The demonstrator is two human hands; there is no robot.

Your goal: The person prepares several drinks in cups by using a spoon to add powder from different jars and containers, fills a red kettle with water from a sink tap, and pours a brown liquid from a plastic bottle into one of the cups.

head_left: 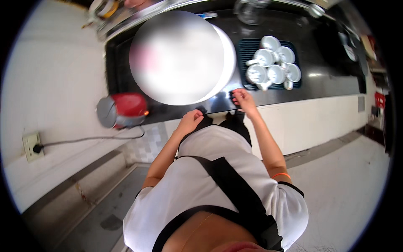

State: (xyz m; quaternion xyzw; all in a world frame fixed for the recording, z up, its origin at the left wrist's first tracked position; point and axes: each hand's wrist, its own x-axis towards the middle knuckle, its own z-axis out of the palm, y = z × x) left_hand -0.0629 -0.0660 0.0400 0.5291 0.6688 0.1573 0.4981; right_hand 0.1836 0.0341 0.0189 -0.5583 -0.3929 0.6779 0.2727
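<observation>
My left hand (pixel 192 120) is at the counter's front edge, its fingers curled in beside a small dark patch. My right hand (pixel 244 101) hovers over the same edge farther right, fingers bent together, with a small dark shape at the fingertips. What either hand holds, if anything, is too small to make out. Beyond them lies a large white round thing (pixel 230 54), mostly covered by a blur, so its kind is hidden. To the right of it, several white mugs (pixel 264 56) stand on a dark ribbed tray (pixel 245 46), close to my right hand.
A red and grey appliance (pixel 128 107) sits at the counter's left end, its cord running to a wall socket (pixel 32 146). Clear glassware (pixel 248 12) stands at the back of the dark counter (pixel 327 90). Dark items lie at the far right.
</observation>
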